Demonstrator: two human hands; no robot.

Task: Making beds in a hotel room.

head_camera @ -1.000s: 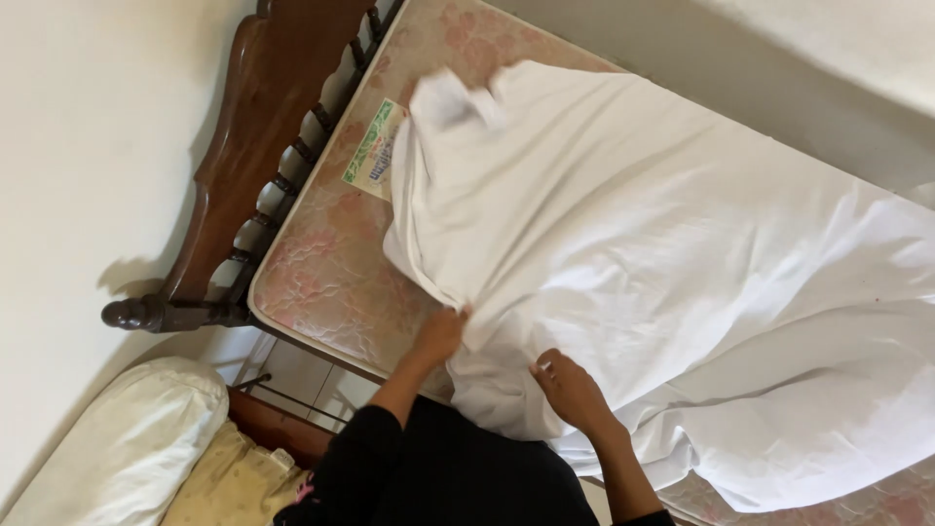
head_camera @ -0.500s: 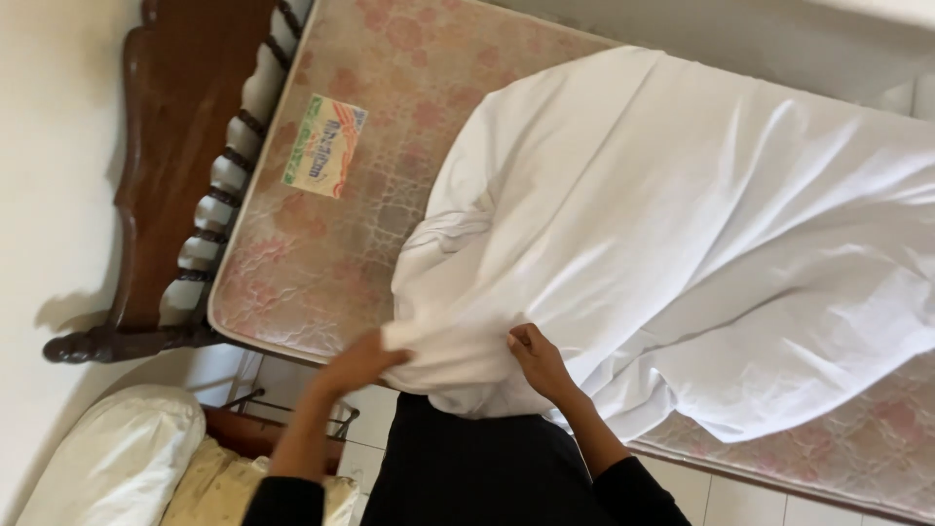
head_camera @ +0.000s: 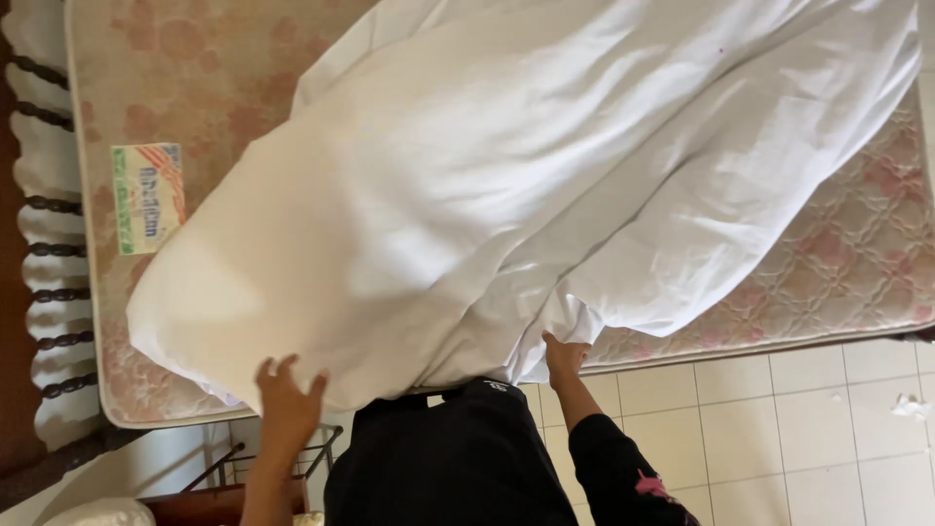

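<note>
A large white bedsheet [head_camera: 545, 185] billows over a pink floral quilted mattress [head_camera: 185, 68]. My left hand [head_camera: 285, 397] grips the sheet's near edge at the mattress corner, fingers curled up under the cloth. Further right, my right hand [head_camera: 565, 358] holds a bunched fold of the same sheet at the mattress side. I wear dark clothing [head_camera: 458, 458]; my right sleeve has a pink mark on it.
A dark wooden headboard with turned spindles [head_camera: 49, 253] runs down the left. A rectangular label [head_camera: 148, 198] is sewn on the mattress. Cream floor tiles [head_camera: 799, 429] lie at the lower right with a small white scrap [head_camera: 911, 406]. A pillow [head_camera: 102, 511] shows at bottom left.
The view has closed in on the bed. The sheet has spread and lifted further over the mattress, and my hands have moved apart along its near edge.
</note>
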